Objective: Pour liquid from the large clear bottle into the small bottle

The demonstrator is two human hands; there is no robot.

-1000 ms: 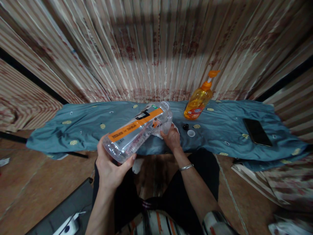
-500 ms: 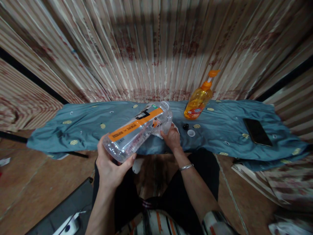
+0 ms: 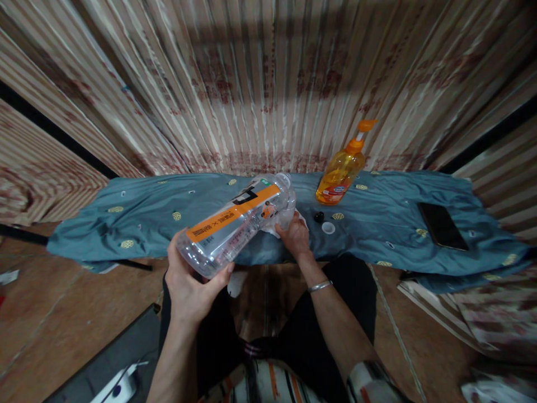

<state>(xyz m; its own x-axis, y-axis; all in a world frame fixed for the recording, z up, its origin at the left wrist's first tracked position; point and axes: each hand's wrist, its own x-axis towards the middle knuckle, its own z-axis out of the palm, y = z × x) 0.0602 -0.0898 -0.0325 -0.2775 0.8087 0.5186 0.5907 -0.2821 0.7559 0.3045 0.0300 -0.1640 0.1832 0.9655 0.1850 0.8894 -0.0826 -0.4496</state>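
right hand (image 3: 295, 238): fingers partly hidden behind bottle (image 3: 235, 212)
side print (image 3: 241, 235): too blurred
white object (image 3: 119, 386), seven o'clock: cut off

Grips a clear plastic bottle (image 3: 232, 224) by its base in the left hand (image 3: 191, 288), aslant toward the far right; has the right hand (image 3: 295, 236) at its shoulder, by white tissue (image 3: 272, 230); faces, rightward on blue cloth (image 3: 146, 215), a small black piece (image 3: 319, 216), a white cap (image 3: 328, 228), a farther orange pump bottle (image 3: 339, 180) and a phone (image 3: 442, 225)

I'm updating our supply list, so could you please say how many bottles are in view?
2 plainly visible: a clear bottle, tilted, in the left hand; a pump bottle standing on the cloth. Another may be hidden by the right hand.
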